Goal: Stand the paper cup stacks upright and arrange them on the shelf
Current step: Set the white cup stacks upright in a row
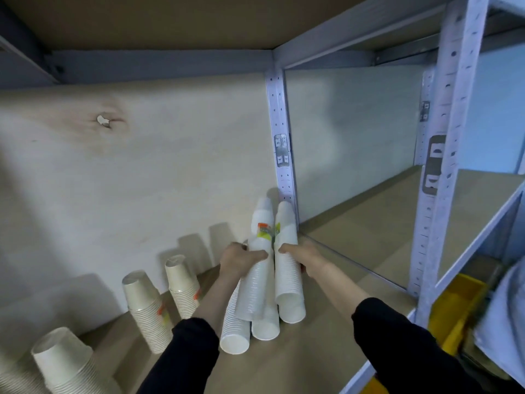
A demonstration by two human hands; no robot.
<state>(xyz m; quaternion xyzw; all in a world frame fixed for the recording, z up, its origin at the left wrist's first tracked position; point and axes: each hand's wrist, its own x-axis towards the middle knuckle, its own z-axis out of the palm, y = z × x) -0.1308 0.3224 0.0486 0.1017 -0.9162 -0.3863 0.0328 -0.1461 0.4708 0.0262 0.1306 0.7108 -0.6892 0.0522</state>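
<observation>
Several long white paper cup stacks lie in a pile on the shelf board (298,356), mouths toward me. My left hand (240,258) grips the upper left white stack (255,280). My right hand (301,257) grips the right white stack (288,265). Two more white stacks (235,328) (265,322) lie underneath. To the left, three shorter cream cup stacks stand upright, bases up: one near the back wall (181,282), one in the middle (145,305), one at the front left (65,362).
A grey metal upright post (281,143) rises just behind the white pile. A plywood back wall (127,180) closes the bay. The neighbouring shelf bay (369,217) lies to the right. A yellow bin (454,305) sits lower right, below the shelf.
</observation>
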